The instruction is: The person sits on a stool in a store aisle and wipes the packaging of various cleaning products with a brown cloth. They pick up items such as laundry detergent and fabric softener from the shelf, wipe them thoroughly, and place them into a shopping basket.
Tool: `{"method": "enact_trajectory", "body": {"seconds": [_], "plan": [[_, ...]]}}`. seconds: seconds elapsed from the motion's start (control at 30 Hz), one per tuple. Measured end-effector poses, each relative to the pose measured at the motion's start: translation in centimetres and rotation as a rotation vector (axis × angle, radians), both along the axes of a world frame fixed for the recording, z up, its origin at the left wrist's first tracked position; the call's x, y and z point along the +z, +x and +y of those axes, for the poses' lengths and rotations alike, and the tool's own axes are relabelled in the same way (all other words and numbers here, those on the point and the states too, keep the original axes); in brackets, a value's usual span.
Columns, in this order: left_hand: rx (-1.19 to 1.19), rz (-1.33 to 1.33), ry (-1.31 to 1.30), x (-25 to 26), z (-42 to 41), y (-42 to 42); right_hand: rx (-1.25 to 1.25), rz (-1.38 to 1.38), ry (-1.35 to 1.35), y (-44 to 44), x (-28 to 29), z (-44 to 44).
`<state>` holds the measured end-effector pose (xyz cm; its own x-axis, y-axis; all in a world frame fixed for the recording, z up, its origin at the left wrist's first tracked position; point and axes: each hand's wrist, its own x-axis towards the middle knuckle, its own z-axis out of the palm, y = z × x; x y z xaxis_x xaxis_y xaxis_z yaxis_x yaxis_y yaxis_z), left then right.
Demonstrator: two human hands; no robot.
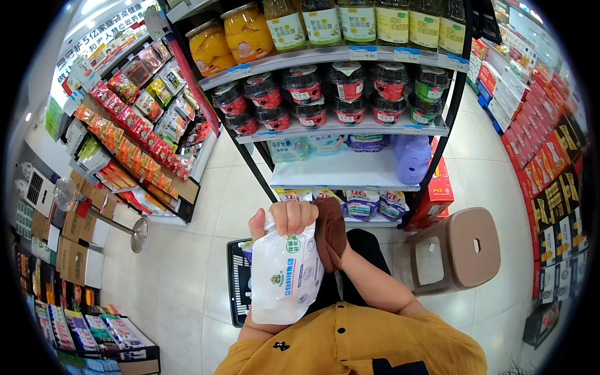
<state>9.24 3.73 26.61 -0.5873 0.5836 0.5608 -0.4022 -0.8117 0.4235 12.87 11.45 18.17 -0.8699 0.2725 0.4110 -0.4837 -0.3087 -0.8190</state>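
Observation:
My left hand (288, 218) grips the top of a white plastic refill pouch (286, 281) that bears green and blue print. The pouch hangs in front of my forearm. Against its right edge lies a brown cloth (329, 229); my right hand is hidden behind or under this cloth, and only the wrist and forearm show. Beyond my hands stands a shelf rack, its lower white shelf (323, 171) holding a purple bottle (413, 161) at the right and several pouches at the back. More pouches (362, 205) stand on the bottom shelf, just past the cloth.
A black plastic basket (233, 281) with items sits on the floor at left. A brown plastic stool (473, 248) stands at right, near a red carton (438, 192). Higher shelves hold lidded cups (347, 82), jars (246, 33) and bottles. A metal-based stand (139, 235) is farther left.

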Motion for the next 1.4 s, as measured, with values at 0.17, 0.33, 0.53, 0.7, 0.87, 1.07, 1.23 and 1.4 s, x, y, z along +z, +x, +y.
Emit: {"method": "enact_trajectory", "body": {"seconds": [0.17, 0.33, 0.53, 0.7, 0.87, 1.07, 1.23, 1.4], "plan": [[-0.029, 0.027, -0.032, 0.2, -0.3, 0.1, -0.210, -0.257, 0.441, 1.0, -1.5, 2.1], [-0.077, -0.066, -0.039, -0.6, 0.2, -0.6, -0.246, -0.367, 0.414, 0.1, -3.9, 2.7], [0.043, -0.098, 0.001, 2.3, -0.3, -0.4, 0.258, -0.352, -0.589, 1.9, -7.3, 2.4], [0.189, 0.000, 0.005, 3.1, -0.9, -2.6, 0.203, 0.206, -0.383, 2.6, -11.7, -1.1], [0.200, 0.150, -0.038, 1.4, -1.8, -5.1, -0.075, 0.069, 0.206, 3.7, -16.1, -0.4], [0.392, 0.462, -0.041, -0.6, -1.8, -7.0, -0.030, 0.035, 0.384, 4.1, -10.1, 0.3], [0.419, 0.298, -0.556, -3.2, -4.1, -5.1, 0.776, -0.541, -0.688, 5.7, -2.0, 1.5], [0.418, 0.318, -0.829, -6.3, -6.1, -7.0, 0.749, -0.227, -0.568, 7.6, -8.7, 1.6]]}}
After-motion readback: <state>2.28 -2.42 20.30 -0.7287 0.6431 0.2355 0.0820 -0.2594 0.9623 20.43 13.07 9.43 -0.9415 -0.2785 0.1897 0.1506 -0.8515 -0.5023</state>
